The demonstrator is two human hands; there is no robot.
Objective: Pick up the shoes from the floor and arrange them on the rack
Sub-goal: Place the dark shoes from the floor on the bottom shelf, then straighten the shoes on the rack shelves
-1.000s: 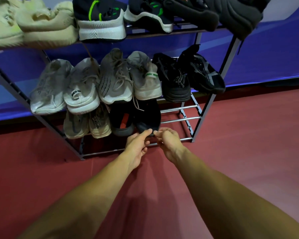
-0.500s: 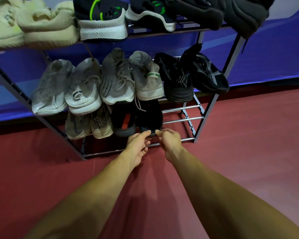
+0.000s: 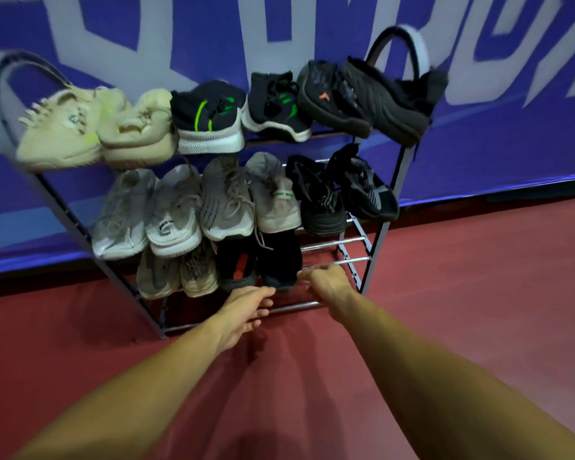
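The view has been tipped up since a second ago, the top shelf now seen whole; both hands kept low. Left hand [image 3: 246, 310] loosely open, nothing held; right hand [image 3: 326, 282] curled beside the black shoe [image 3: 279, 260] on the rack [image 3: 379, 234] bottom shelf, grip uncertain. Light, soft, best taken at the heel. Red floor [image 3: 478, 293] seen bare, blue banner [image 3: 478, 144] behind

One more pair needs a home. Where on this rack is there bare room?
Bare room: the bottom shelf's right end, open rails between the black shoe and the right frame post. The top shelf and middle shelf are packed end to end.
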